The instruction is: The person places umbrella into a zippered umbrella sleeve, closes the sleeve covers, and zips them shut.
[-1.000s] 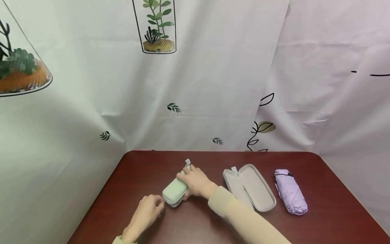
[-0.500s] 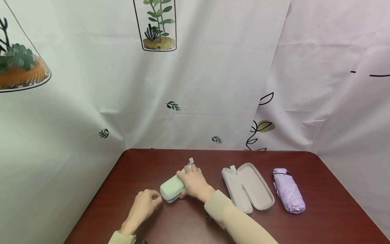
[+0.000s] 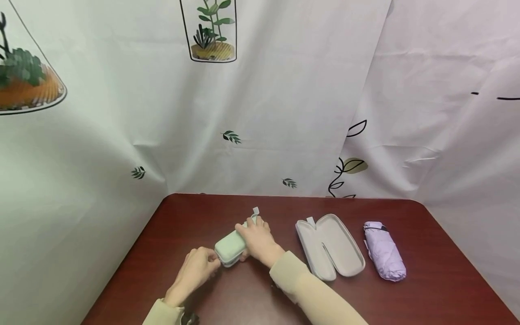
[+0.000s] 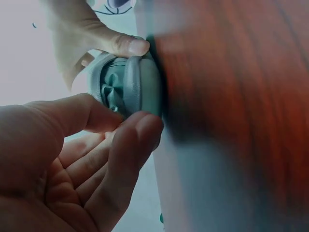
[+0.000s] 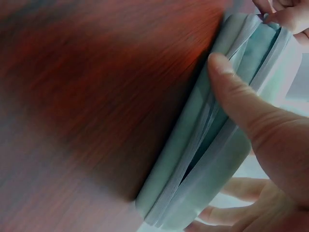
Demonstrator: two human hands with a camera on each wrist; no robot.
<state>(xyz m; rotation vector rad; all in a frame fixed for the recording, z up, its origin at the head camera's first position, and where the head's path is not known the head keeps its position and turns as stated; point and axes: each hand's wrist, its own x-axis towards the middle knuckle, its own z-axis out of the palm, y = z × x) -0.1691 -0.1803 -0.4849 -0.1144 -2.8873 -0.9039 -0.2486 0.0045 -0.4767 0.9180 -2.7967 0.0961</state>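
A pale green zip case (image 3: 229, 247) lies on the table, its grey tag pointing away from me. My right hand (image 3: 260, 241) grips the far half from above, thumb (image 5: 236, 92) on the zipped side. At the near end, my left hand (image 3: 195, 269) pinches the edge by the zip between thumb and forefinger (image 4: 145, 135); any zip pull is hidden by the fingertips. Both wrist views show the zip (image 5: 212, 159) parted, with darker green fabric (image 4: 113, 92) in the gap.
To the right of my right hand, a light grey hard case (image 3: 341, 248) lies spread open with its tag at the back. Beyond it rests a folded lilac umbrella (image 3: 385, 253). A printed curtain (image 3: 260, 99) hangs behind the dark red table (image 3: 252, 298).
The green case has turned slightly, its tagged end shifting right. My right sleeve has moved a little left, showing more of the grey case. Both hands keep their holds; the head view has tilted slightly.
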